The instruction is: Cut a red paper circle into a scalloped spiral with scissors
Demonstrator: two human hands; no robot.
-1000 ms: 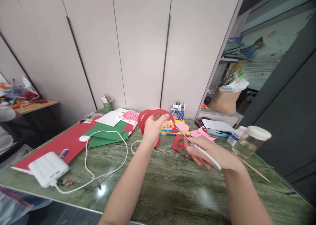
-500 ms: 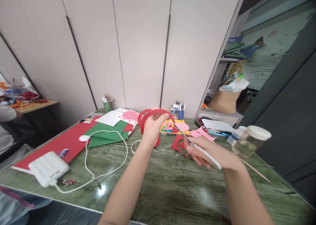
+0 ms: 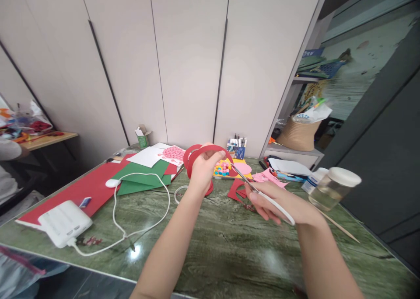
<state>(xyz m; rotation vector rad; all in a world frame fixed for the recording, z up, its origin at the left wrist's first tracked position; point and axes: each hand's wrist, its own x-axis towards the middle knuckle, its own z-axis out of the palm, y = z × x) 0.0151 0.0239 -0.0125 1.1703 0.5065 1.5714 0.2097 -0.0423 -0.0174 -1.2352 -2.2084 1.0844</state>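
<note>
My left hand (image 3: 204, 170) pinches a curved strip of red paper (image 3: 215, 148) held up above the table. White-handled scissors (image 3: 267, 199) are gripped in my right hand (image 3: 274, 198), their blades pointing up and left to the strip's right end. Whether the blades touch the paper I cannot make out. Behind the strip lies a heap of small pink, yellow and blue pieces (image 3: 223, 168). Red paper offcuts (image 3: 235, 190) rest on the table left of my right hand, and pink paper scraps (image 3: 269, 176) lie beyond it.
A green marbled table (image 3: 226, 246) carries red sheets (image 3: 75, 192), green paper (image 3: 141, 179) and a white power bank (image 3: 65, 224) with a looping cable. On the right stand a lidded jar of liquid (image 3: 333, 189) and a wooden stick (image 3: 341, 227). Cabinet doors (image 3: 187, 63) close off the back.
The scissor blades look slightly more closed near the strip's right end. Both hands stay almost in the same place.
</note>
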